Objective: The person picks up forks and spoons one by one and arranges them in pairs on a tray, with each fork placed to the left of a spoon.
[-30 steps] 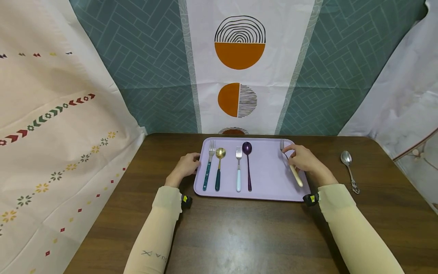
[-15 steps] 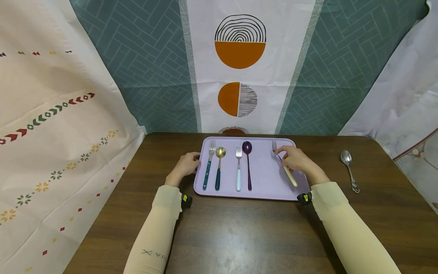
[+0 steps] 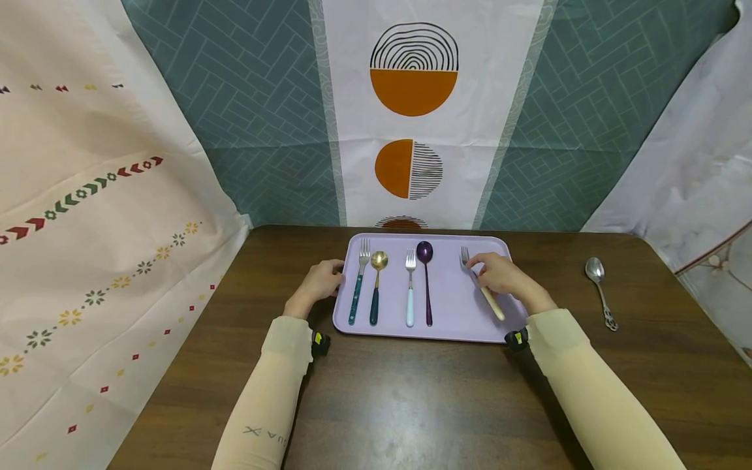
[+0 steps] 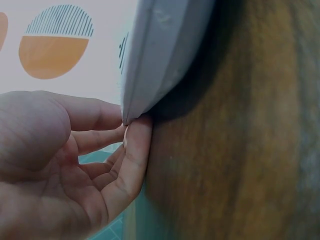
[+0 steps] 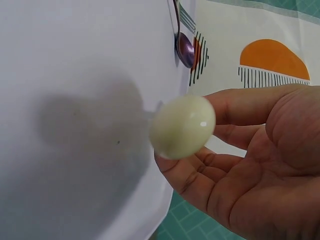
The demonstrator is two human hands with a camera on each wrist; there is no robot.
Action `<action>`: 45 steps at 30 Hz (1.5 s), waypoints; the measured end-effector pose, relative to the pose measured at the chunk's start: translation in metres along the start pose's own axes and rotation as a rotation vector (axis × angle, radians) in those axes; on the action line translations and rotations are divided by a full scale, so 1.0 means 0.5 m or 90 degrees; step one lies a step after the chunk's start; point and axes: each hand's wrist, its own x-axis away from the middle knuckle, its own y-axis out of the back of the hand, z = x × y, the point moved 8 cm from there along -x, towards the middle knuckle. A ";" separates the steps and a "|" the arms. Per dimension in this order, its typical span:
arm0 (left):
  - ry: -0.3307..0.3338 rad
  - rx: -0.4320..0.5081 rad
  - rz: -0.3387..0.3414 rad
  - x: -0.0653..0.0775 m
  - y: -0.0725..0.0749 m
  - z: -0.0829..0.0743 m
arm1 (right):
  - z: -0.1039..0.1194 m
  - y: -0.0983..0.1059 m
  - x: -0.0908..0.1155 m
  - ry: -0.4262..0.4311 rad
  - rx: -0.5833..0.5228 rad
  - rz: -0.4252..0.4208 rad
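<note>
A lilac tray [image 3: 452, 294] lies on the wooden table. My left hand [image 3: 320, 281] grips its left edge; in the left wrist view, fingers [image 4: 135, 150] meet the rim from either side. Over the tray's right part, my right hand [image 3: 499, 273] pinches a fork [image 3: 492, 304] with a cream handle, tines pointing away and handle slanting toward me. The round handle end [image 5: 182, 127] fills the middle of the right wrist view. Left of it lie a purple spoon [image 3: 425, 253], a pale blue-handled fork [image 3: 410, 297], a gold spoon with dark green handle [image 3: 374, 307] and a green-handled fork [image 3: 356, 301].
A silver spoon [image 3: 595, 269] with an ornate handle lies on the table [image 3: 405, 405] to the right of the tray. Patterned cloth [image 3: 270, 130] hangs behind the table, and pale cloth hangs at both sides.
My right hand has moved left over the tray with the cream-handled fork, closer to the purple spoon. The left hand has stayed at the tray's edge.
</note>
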 end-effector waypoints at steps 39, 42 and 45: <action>-0.001 0.006 0.000 0.004 0.001 -0.002 | 0.017 -0.040 -0.044 -0.082 0.071 0.039; -0.006 0.002 -0.002 0.004 0.001 -0.003 | 0.017 -0.042 -0.045 -0.083 0.067 0.031; -0.012 -0.001 -0.003 0.002 0.001 -0.003 | 0.016 -0.045 -0.046 -0.087 0.055 0.026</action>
